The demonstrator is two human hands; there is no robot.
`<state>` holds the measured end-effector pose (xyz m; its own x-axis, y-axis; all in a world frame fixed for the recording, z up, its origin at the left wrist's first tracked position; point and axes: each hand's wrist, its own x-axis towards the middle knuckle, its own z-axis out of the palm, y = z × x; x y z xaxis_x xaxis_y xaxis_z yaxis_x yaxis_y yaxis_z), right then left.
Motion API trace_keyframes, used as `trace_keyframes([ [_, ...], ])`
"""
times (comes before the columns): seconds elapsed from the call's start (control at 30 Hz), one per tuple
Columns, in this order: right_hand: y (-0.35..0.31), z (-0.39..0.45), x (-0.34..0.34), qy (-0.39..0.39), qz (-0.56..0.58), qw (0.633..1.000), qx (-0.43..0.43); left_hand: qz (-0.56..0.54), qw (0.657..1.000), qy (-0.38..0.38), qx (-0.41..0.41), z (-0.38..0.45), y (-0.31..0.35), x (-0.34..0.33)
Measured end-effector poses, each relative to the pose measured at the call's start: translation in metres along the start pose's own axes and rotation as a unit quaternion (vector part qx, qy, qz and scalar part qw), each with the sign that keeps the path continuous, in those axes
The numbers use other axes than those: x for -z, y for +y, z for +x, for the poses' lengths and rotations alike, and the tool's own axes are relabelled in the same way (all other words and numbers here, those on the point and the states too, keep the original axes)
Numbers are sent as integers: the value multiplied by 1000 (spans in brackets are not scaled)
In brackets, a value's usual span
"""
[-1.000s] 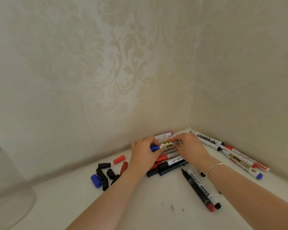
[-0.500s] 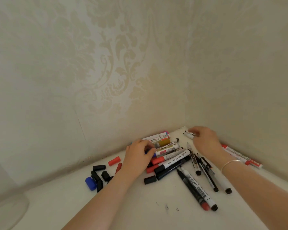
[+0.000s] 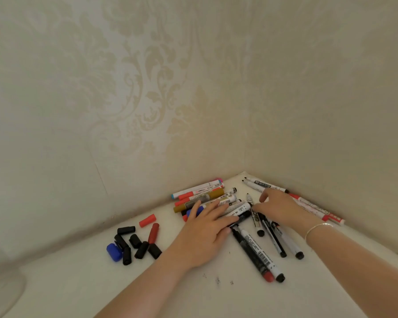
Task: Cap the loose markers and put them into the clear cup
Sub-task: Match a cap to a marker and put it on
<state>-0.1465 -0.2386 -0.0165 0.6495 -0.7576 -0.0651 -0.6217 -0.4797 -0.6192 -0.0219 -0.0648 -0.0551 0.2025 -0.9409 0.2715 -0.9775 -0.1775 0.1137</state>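
A heap of loose markers (image 3: pixel 200 193) lies in the corner of the white table (image 3: pixel 78 283). My left hand (image 3: pixel 205 235) rests flat on the heap's front edge with its fingers spread, and a blue marker end (image 3: pixel 199 210) shows by the thumb. My right hand (image 3: pixel 279 208) hovers palm down with fingers apart over black-and-white markers (image 3: pixel 255 218); its thumb is close to one of them. Neither hand holds anything. Only the blurred base of the clear cup (image 3: pixel 4 292) shows at the lower left edge.
Loose caps sit left of my left hand: several black ones (image 3: pixel 135 245), a blue one (image 3: pixel 114 252), a red one (image 3: pixel 147 220) and a dark red one (image 3: pixel 153 232). Two long markers (image 3: pixel 259 257) lie in front. More markers (image 3: pixel 317 208) line the right wall.
One second ago both hands held a blue-ended marker together. They let it go; my right hand went to the corner and came back toward the middle. My left hand flattened onto the heap.
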Motion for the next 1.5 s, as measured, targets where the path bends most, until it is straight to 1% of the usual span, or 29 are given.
trace_keyframes([
  [0.07, -2, 0, -5, -5, -16, 1000, 10, -14, 1000, -7, 12, 1, 1, -1],
  [0.3, -1, 7, -18, 0, -82, 997, 7, -35, 999, 22, 13, 3, 1, -1],
  [0.37, 0, 9, -19, 8, -110, 994, 2, -49, 998, 49, 7, 3, 1, -3],
  [0.5, 2, 12, -19, 26, -160, 987, -4, -83, 987, 137, -16, -1, -5, -6],
  [0.57, 3, 12, -21, 40, -173, 984, -3, -99, 985, 141, -1, -3, -4, 5],
  [0.6, 4, 13, -21, 47, -177, 983, -3, -111, 987, 119, 18, -3, -3, 14],
  [0.63, 4, 13, -22, 56, -181, 982, -5, -126, 988, 80, 43, -3, -3, 23],
  [0.67, 4, 13, -23, 65, -183, 981, -6, -149, 986, 31, 71, -3, -5, 34],
  [0.73, 4, 14, -23, 85, -181, 980, -8, -199, 969, -74, 128, -4, -13, 56],
  [0.8, 3, 15, -22, 94, -190, 977, -4, -186, 953, -177, 164, -9, -18, 75],
  [0.87, 3, 16, -22, 91, -215, 972, -4, -130, 945, -246, 175, -16, -17, 85],
  [0.9, 3, 17, -23, 88, -224, 971, -7, -99, 943, -266, 172, -19, -15, 87],
  [0.97, 2, 17, -24, 90, -227, 970, -16, -66, 946, -272, 167, -22, -11, 83],
  [1.07, 2, 16, -27, 88, -230, 969, -32, -81, 949, -256, 165, -25, -9, 76],
  [1.13, 1, 18, -26, 117, -187, 975, -39, -99, 951, -245, 161, -26, -12, 77],
  [1.17, -2, 18, -23, 148, -130, 980, -39, -118, 952, -231, 160, -26, -13, 78],
  [1.2, -8, 17, -19, 177, -45, 983, -31, -153, 952, -211, 163, -25, -16, 80],
  [1.23, -17, 15, -13, 182, 67, 981, -14, -210, 946, -182, 168, -23, -19, 82],
  [1.27, -27, 11, -7, 151, 190, 970, 4, -281, 933, -143, 175, -20, -22, 84],
  [1.3, -38, 5, 0, 98, 299, 949, 24, -350, 913, -97, 185, -17, -24, 86],
  [1.33, -48, 0, 5, 38, 371, 927, 42, -409, 890, -52, 196, -14, -27, 89],
  [1.37, -56, -5, 9, -16, 398, 915, 62, -457, 866, -16, 204, -11, -29, 90],
  [1.4, -63, -9, 11, -56, 390, 915, 86, -492, 845, 10, 210, -9, -32, 91],
  [1.43, -68, -12, 11, -82, 365, 921, 111, -517, 828, 26, 214, -7, -33, 93],
  [1.5, -74, -16, 10, -108, 330, 927, 140, -558, 798, 52, 222, -5, -37, 93],
])
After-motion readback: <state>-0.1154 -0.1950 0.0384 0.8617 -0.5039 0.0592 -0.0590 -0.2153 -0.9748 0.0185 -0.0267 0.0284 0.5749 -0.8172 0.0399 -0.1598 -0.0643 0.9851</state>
